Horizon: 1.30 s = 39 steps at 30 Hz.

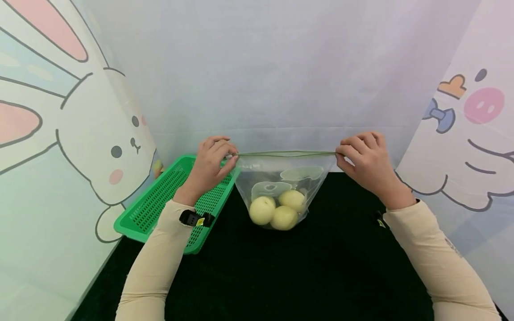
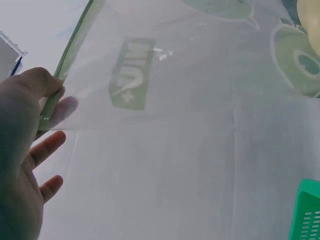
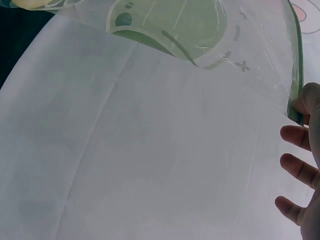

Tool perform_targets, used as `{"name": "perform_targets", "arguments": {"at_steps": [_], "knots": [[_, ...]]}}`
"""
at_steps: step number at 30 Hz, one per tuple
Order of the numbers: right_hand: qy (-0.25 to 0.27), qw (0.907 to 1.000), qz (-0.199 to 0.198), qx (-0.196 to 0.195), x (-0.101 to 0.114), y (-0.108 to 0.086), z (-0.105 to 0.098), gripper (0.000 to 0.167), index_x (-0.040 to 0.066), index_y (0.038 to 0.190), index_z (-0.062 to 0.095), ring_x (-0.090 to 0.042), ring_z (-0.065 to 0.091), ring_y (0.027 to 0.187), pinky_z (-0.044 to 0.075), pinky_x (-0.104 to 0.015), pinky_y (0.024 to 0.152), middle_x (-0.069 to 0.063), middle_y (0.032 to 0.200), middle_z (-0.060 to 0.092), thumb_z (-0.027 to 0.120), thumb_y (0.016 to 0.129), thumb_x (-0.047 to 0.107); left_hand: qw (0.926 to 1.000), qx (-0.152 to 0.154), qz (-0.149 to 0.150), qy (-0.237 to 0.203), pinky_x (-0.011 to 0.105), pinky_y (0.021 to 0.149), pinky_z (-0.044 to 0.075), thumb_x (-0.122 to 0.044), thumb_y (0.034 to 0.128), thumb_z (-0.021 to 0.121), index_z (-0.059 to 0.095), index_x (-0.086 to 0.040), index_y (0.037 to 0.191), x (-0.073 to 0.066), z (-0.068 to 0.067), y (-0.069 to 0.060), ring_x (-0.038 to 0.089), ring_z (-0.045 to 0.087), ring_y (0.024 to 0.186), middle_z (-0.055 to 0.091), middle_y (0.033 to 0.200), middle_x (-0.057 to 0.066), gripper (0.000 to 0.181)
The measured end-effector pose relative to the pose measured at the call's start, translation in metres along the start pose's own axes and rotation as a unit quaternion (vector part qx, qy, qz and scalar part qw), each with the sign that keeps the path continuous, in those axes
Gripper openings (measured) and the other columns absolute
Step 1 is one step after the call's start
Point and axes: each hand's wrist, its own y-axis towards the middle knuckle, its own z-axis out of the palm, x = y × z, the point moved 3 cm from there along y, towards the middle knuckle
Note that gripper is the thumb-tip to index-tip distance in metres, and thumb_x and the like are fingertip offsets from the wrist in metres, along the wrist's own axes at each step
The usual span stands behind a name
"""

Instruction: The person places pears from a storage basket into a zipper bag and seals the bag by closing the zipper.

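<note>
A clear zip-lock bag [image 1: 257, 171] with a green strip along its top edge and pale green printed shapes hangs stretched between both hands. Several round, pale yellow fruits [image 1: 284, 218] lie at its bottom; their exact kind is unclear. My left hand [image 1: 210, 164] pinches the left top corner of the bag between thumb and finger. At the opposite top corner, my right hand [image 1: 367, 167] pinches the green strip. In the right wrist view the other fingers [image 3: 299, 170] stand apart from the plastic. The left wrist view shows the bag's printed side [image 2: 132, 73] close up.
A green perforated plastic basket [image 1: 138, 225] stands to the left, partly behind the left forearm. Dark cloth [image 1: 305, 276] covers the table. A pale backdrop [image 1: 281, 67] rises behind, with cartoon animals printed on the side panels.
</note>
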Motion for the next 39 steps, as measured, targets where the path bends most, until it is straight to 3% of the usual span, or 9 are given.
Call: {"name": "perform_targets", "arguments": {"at_steps": [13, 22, 31, 39], "knots": [[-0.006, 0.9996, 0.026, -0.005, -0.009, 0.002, 0.008, 0.014, 0.001, 0.089, 0.068, -0.042, 0.051, 0.086, 0.036, -0.059, 0.080, -0.018, 0.094, 0.064, 0.058, 0.096, 0.007, 0.9997, -0.016, -0.018, 0.007, 0.062, 0.095, 0.034, -0.002, 0.0920, 0.067, 0.063, -0.002, 0.094, 0.006, 0.003, 0.006, 0.040, 0.051, 0.117, 0.065, 0.098, 0.014, 0.004], [0.002, 0.9995, 0.031, -0.006, -0.009, -0.008, 0.019, 0.009, 0.002, 0.088, 0.068, -0.042, 0.052, 0.084, 0.037, -0.059, 0.079, -0.018, 0.094, 0.064, 0.061, 0.093, 0.004, 0.9997, 0.007, -0.022, 0.005, 0.061, 0.096, 0.035, -0.004, 0.0919, 0.069, 0.064, -0.003, 0.095, 0.014, 0.015, -0.001, 0.040, 0.051, 0.117, 0.066, 0.097, 0.014, 0.006], [0.010, 0.9992, 0.038, -0.009, -0.009, -0.010, 0.021, 0.006, 0.003, 0.087, 0.068, -0.041, 0.051, 0.084, 0.035, -0.060, 0.079, -0.018, 0.093, 0.064, 0.065, 0.087, -0.002, 0.9998, 0.010, -0.018, -0.005, 0.063, 0.096, 0.035, -0.005, 0.0907, 0.071, 0.064, -0.005, 0.095, 0.016, 0.013, -0.003, 0.041, 0.050, 0.118, 0.066, 0.095, 0.013, 0.008], [0.009, 0.9993, 0.036, -0.011, -0.008, -0.012, 0.023, 0.006, 0.003, 0.088, 0.067, -0.041, 0.051, 0.084, 0.035, -0.060, 0.077, -0.017, 0.093, 0.064, 0.063, 0.089, 0.000, 0.9998, 0.011, -0.012, -0.007, 0.061, 0.096, 0.036, -0.007, 0.0857, 0.077, 0.064, -0.005, 0.096, 0.020, 0.014, -0.011, 0.041, 0.051, 0.116, 0.066, 0.096, 0.014, 0.016]]}}
